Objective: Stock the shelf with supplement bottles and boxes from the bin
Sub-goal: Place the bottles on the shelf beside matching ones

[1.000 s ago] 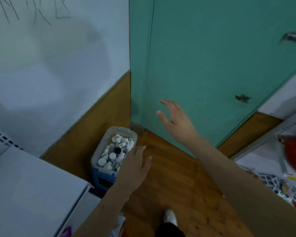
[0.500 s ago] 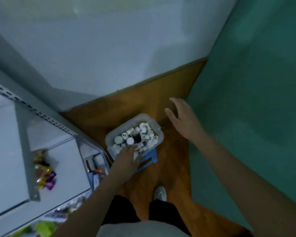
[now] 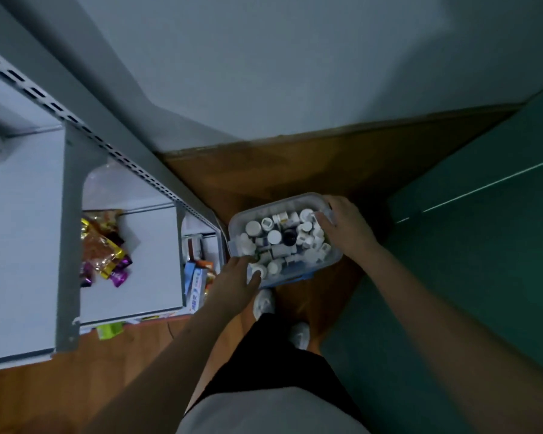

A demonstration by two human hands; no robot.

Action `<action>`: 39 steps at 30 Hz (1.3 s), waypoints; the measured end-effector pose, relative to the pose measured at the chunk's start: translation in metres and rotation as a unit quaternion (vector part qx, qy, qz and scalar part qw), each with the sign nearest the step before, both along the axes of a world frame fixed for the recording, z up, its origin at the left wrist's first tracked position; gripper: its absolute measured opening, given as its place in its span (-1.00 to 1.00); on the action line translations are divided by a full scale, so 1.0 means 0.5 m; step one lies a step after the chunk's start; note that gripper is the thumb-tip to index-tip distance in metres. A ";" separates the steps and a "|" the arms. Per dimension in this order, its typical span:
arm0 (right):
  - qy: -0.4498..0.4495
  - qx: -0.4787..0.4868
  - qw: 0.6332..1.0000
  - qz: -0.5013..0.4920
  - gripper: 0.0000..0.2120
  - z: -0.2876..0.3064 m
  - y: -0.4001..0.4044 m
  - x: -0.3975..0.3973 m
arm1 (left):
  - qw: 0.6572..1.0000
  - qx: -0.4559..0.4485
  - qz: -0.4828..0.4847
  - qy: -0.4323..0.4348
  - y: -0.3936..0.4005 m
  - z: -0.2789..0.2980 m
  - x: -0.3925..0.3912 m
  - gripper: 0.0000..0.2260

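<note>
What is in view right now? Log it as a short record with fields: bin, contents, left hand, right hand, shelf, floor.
bin: clear plastic bin on the wooden floor, near the corner between wall and green door
contents: many small bottles, mostly white caps, one dark cap
left hand: left hand at the bin's near edge, fingers on it
right hand: right hand over the far right edge, fingers among the bottles
shelf: grey metal shelf left of the bin, with shiny snack packets
floor: wooden floor
</note>
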State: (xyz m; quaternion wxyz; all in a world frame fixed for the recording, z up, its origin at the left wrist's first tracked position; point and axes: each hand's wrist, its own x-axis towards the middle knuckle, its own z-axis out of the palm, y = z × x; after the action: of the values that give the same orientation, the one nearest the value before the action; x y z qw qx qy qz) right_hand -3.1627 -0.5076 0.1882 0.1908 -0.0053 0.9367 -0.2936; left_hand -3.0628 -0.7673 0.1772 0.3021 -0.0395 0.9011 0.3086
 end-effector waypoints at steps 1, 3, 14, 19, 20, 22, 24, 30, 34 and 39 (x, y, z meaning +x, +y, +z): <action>-0.008 0.007 1.000 0.008 -0.50 -0.021 -0.004 -0.006 | 1.000 0.002 0.005 -0.006 -0.004 -0.013 -0.011 -0.48; -0.024 0.024 0.999 0.012 -0.50 -0.056 -0.012 -0.018 | 1.000 0.006 0.005 -0.017 -0.008 -0.033 -0.031 -0.41; -0.094 0.044 0.994 0.040 -0.48 -0.279 -0.045 -0.051 | 0.995 -0.025 -0.024 -0.092 -0.004 -0.257 -0.116 -0.53; -0.110 0.091 0.981 0.128 -0.40 -0.415 -0.057 -0.063 | 0.991 -0.045 -0.034 -0.124 0.016 -0.388 -0.118 -0.53; -0.105 0.104 0.977 0.152 -0.41 -0.441 -0.061 -0.065 | 0.989 -0.052 -0.043 -0.130 0.022 -0.414 -0.116 -0.56; -0.067 0.126 0.967 0.210 -0.44 -0.488 -0.072 -0.065 | 0.986 -0.064 -0.061 -0.144 0.040 -0.455 -0.116 -0.59; -0.025 0.146 0.953 0.263 -0.44 -0.537 -0.084 -0.060 | 0.979 -0.093 -0.092 -0.157 0.060 -0.489 -0.115 -0.59; 0.002 0.201 0.941 0.271 -0.38 -0.621 -0.097 -0.054 | 0.966 -0.177 -0.086 -0.167 0.088 -0.547 -0.116 -0.75; 0.026 0.224 0.938 0.262 -0.56 -0.630 -0.107 -0.064 | 0.966 -0.195 -0.082 -0.151 0.091 -0.552 -0.114 -0.76; 0.039 0.151 0.953 0.258 -0.66 -0.586 -0.091 -0.073 | 0.970 -0.166 -0.099 -0.146 0.075 -0.511 -0.118 -0.69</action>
State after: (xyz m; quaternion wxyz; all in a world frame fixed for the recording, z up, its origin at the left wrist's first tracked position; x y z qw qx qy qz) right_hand -3.1992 -0.5529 -0.1046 0.2223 -0.2297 0.9433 -0.0889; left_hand -3.1218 -0.7299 -0.0784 0.4488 -0.0443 0.8852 0.1143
